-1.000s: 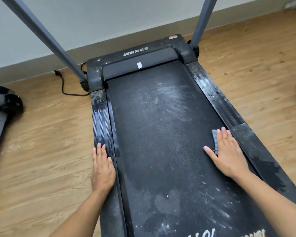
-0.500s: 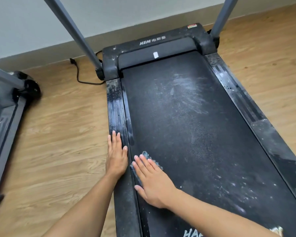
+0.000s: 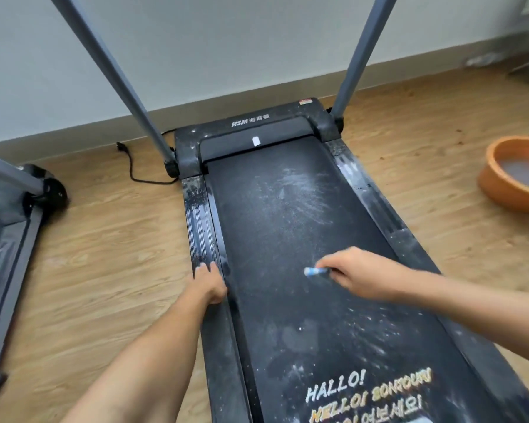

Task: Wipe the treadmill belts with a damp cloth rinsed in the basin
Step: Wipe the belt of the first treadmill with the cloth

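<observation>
A black treadmill belt (image 3: 287,227), dusted with white smears, runs away from me down the middle of the view. My right hand (image 3: 364,274) lies on the belt's middle, pressing a small blue-and-white cloth (image 3: 315,271) that pokes out past its fingers. My left hand (image 3: 209,283) rests flat on the left side rail (image 3: 200,221), holding nothing. An orange basin (image 3: 501,184) of grey water stands on the floor to the right.
Two grey uprights (image 3: 113,74) rise from the treadmill's front corners by the wall. A black power cord (image 3: 132,169) lies on the wooden floor at the left. A second treadmill (image 3: 3,239) lies along the left edge.
My right hand has swept the cloth from the belt's right edge to its left edge and back to the middle. The left hand stays on the rail. The view has pulled back and shows the basin.
</observation>
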The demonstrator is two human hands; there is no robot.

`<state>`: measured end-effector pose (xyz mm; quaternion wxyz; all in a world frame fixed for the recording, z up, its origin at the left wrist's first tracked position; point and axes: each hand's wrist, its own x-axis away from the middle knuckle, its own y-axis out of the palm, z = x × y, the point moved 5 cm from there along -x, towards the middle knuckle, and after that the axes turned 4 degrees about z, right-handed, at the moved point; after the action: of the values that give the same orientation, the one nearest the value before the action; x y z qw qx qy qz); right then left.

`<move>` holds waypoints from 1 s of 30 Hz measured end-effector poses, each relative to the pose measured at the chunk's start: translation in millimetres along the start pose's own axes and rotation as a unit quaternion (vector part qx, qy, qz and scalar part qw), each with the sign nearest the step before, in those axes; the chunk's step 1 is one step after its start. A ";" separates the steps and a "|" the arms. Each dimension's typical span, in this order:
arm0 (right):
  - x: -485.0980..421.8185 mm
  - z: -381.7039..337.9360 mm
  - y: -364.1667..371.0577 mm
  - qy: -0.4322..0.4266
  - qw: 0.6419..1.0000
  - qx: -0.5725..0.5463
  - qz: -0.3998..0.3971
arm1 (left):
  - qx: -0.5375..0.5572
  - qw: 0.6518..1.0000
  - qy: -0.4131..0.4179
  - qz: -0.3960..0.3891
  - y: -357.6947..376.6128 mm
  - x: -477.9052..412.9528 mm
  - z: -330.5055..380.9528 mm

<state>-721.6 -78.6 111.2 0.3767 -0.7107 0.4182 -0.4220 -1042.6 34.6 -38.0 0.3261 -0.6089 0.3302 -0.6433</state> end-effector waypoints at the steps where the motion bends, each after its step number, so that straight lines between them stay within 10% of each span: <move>1: 4.9 -11.3 -29.7 0.006 1.000 -0.011 0.012 | 0.016 0.999 0.030 -0.033 -19.3 19.2 28.0; 5: 34.4 -56.3 -151.4 0.003 0.997 -0.024 0.072 | 0.188 0.952 0.239 -0.026 -122.9 131.4 159.6; 10: 142.0 -74.0 -267.5 0.048 0.985 -0.086 0.142 | 0.458 0.797 0.390 -0.057 -229.0 294.5 242.3; 16: 161.5 -163.2 -370.8 -0.055 0.919 -0.159 0.357 | 0.681 0.650 0.292 0.170 -348.5 386.6 231.6; 21: 164.8 -193.2 -399.8 -0.127 0.858 -0.205 0.454 | 0.580 0.680 0.352 0.279 -416.5 425.9 167.3; 25: 151.4 -179.3 -401.6 -0.131 0.861 -0.324 0.369 | 0.565 0.682 0.347 0.310 -425.9 415.0 154.1; 30: 130.5 -147.8 -404.2 -0.070 0.806 -0.454 0.373 | 0.664 0.624 0.324 0.255 -414.4 376.2 182.2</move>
<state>-706.7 -76.6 560.7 0.1677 -0.6173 0.7676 0.0397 -885.2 -43.7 523.6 0.6646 0.1288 0.0399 -0.7349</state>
